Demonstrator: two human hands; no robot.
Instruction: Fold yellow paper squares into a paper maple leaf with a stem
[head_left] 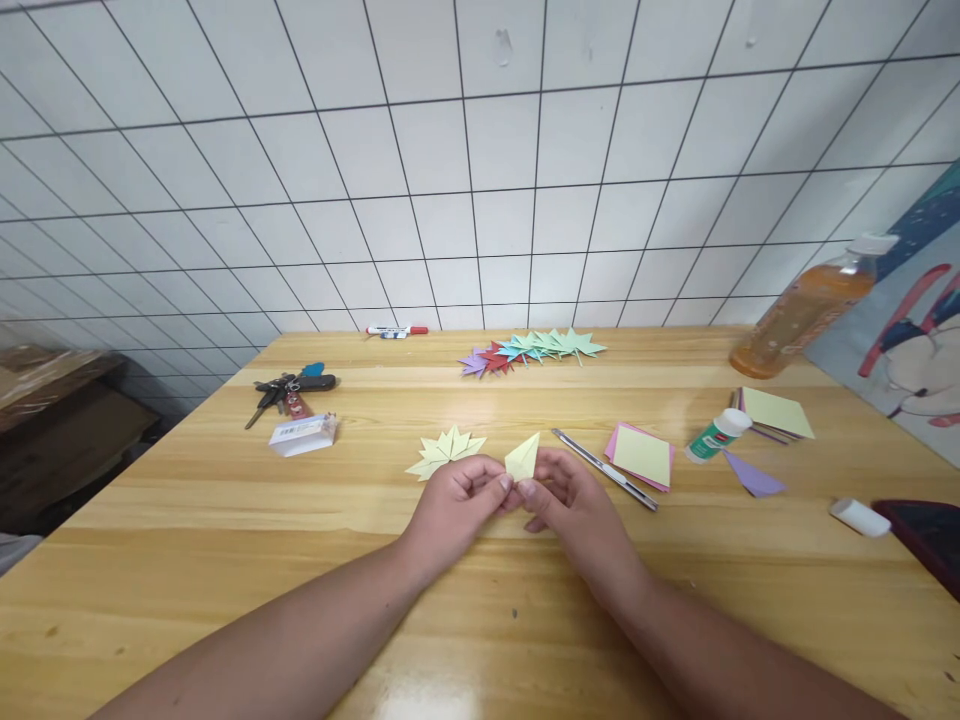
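Between my two hands is a small folded piece of pale yellow paper, kite-shaped with its point up. My left hand pinches its lower left edge between thumb and fingers. On the other side my right hand grips the lower right edge, thumb in front. Just beyond my left hand lies a pale yellow folded-paper leaf with several points, partly covered by that hand. A utility knife rests on the table right of my right hand. Next to it is a small stack of pink and yellow paper squares.
Colourful paper leaves overlap near the wall, right of a marker. Keys and a small white box lie left. A glue stick, more paper squares, a purple paper piece, a white cap and a bottle occupy the right.
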